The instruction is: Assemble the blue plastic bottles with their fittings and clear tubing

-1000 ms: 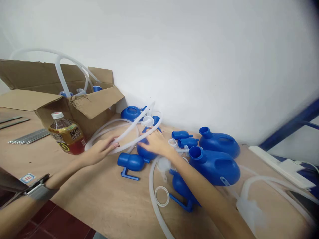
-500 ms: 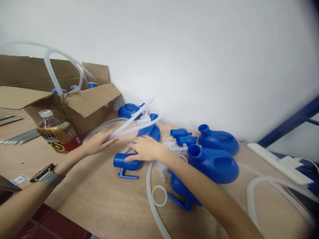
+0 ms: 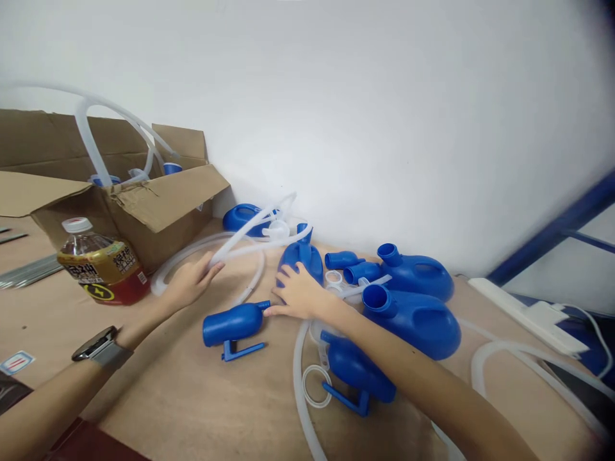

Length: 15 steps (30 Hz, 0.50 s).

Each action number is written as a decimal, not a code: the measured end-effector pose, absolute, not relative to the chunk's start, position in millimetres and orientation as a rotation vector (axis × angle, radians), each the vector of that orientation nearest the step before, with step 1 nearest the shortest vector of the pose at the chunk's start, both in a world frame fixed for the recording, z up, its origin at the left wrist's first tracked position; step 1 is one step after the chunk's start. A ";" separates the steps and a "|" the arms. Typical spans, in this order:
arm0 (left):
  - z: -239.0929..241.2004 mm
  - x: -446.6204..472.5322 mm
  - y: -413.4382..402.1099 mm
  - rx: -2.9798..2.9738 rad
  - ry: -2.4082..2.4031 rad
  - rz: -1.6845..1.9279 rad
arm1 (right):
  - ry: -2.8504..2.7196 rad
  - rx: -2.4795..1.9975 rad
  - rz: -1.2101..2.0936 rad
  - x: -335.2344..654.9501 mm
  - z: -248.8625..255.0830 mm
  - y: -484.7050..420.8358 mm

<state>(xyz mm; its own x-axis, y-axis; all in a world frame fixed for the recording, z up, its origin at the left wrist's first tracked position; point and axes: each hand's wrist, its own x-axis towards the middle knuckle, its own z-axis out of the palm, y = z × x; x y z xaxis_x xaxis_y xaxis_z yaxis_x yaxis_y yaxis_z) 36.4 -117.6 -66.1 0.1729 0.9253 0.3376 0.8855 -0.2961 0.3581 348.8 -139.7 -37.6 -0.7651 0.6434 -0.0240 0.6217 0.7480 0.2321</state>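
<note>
My left hand (image 3: 189,282) is closed around a translucent white hose (image 3: 235,242), which rises from it toward the wall. A watch sits on that wrist. My right hand (image 3: 302,293) rests against the lower front of a blue plastic jug (image 3: 307,261), fingers spread and thumb stretched left. Just left of that thumb lies a small blue bottle-shaped part (image 3: 233,323), with a blue L-shaped bracket (image 3: 240,351) beside it. Under my right forearm a similar blue part (image 3: 362,371) is partly hidden, near a white ring (image 3: 317,404).
An open cardboard box (image 3: 168,208) with hoses stands back left, behind a drink bottle (image 3: 103,266). Two blue jugs (image 3: 413,326) and two small blue parts (image 3: 342,259) lie to the right. A white power strip (image 3: 533,317) is at the far right; metal rods (image 3: 33,272) lie left.
My right hand has come off the small blue part and moved right onto the jug, which has shifted slightly right. The small part now lies farther left and nearer. My left hand still holds the hose.
</note>
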 end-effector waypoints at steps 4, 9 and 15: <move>-56.9 35.2 -117.3 2.322 1.927 0.818 | 2.872 1.181 0.391 354.3 -39.4 -133.2; -60.3 40.6 -117.9 2.490 1.995 0.464 | 2.689 1.431 0.456 348.8 -35.4 -132.3; -84.2 50.0 -112.5 2.543 1.725 0.228 | 2.505 1.688 0.440 336.8 -35.1 -127.8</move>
<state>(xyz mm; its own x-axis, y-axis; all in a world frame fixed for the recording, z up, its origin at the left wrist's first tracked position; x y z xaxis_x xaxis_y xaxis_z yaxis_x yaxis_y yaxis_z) 50.0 -112.5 -84.2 0.3631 0.9276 0.0881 0.9186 -0.3722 0.1326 336.8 -127.8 -35.1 -0.3856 0.9186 0.0866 0.8931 0.3480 0.2851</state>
